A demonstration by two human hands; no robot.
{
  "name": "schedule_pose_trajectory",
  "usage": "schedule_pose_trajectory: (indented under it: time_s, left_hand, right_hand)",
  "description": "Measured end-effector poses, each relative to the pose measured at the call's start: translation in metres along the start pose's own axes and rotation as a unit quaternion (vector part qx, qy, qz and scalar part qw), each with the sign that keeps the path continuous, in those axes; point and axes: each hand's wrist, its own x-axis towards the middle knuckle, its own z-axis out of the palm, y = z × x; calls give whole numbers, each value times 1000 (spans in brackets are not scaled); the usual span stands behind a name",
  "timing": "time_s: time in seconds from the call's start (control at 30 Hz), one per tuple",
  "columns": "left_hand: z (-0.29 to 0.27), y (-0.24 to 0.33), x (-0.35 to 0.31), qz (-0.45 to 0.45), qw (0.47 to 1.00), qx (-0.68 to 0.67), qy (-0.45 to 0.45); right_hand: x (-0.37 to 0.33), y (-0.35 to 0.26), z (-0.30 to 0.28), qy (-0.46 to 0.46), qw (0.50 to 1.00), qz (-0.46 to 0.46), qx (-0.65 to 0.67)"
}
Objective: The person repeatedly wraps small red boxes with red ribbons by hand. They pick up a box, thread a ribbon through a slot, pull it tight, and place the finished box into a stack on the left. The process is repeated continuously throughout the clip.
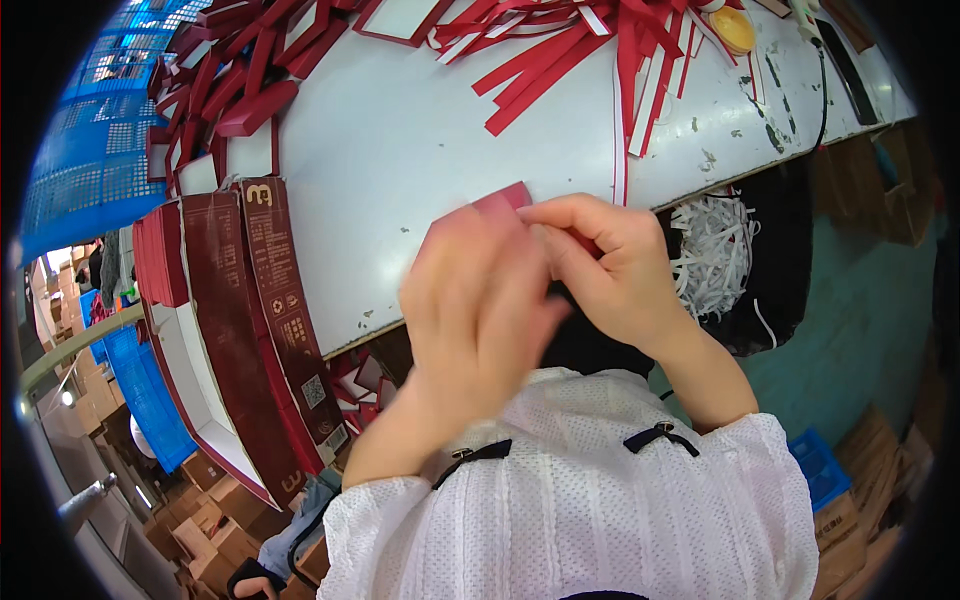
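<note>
Right at the centre, both hands meet over the near edge of the white desk point(400, 150). The left hand point(480, 300) is blurred, its fingers curled toward the right hand point(600, 265), and between them sits a small red card piece point(503, 197), whose corner pokes up at 12 o'clock from the left hand. The right hand's grip is pinched together on the red piece's right side, thumb against fingertips; the left hand's grip seems pressed against it too, though the blur hides how its fingers close.

At 9 o'clock from the hands lies a long dark-red carton point(255, 320), flat and open, with gold print, a small white square code label near its lower end, and a white inside showing along its left wall. A stack of red sheets point(160, 255) stands just beside its upper end. At 11 o'clock a heap of red box parts point(235, 90) with white inner faces covers the desk's far left corner, and behind it stands a blue perforated crate point(95, 150). At 1 o'clock loose red strips point(570, 55) with white backs lie fanned across the desk. At 3 o'clock, below the desk edge, white shredded paper point(712, 255) spills from a dark bag. Brown cardboard boxes point(215, 515) sit on the floor at 7 o'clock.
</note>
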Motion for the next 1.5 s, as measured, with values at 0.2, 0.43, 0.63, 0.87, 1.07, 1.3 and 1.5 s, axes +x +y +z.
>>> schedule_pose_trajectory:
  time_s: [0.2, 0.43, 0.63, 0.87, 1.07, 1.3, 1.5]
  left_hand:
    - [15, -44, 12, 3, 985, 147, -89]
    - [8, -74, -5, 70, 993, -14, 91]
    - [15, -70, -15, 45, 987, -77, 134]
    - [14, -71, -21, 31, 984, -110, 138]
    - [19, -75, -25, 18, 976, -144, 164]
    - [42, -96, -38, -151, 894, -343, 245]
    - [-11, -52, 0, -34, 965, 256, 39]
  right_hand:
    - [4, -12, -3, -83, 996, 32, 7]
    - [20, -17, -38, -127, 990, 21, -60]
    - [23, 7, -17, -110, 993, 27, -24]
    - [30, 4, -11, -141, 985, 98, 2]
    - [34, 8, -6, -148, 976, 149, 54]
    - [36, 0, 14, -129, 968, 157, 149]
    - [26, 1, 43, -105, 982, 107, 113]
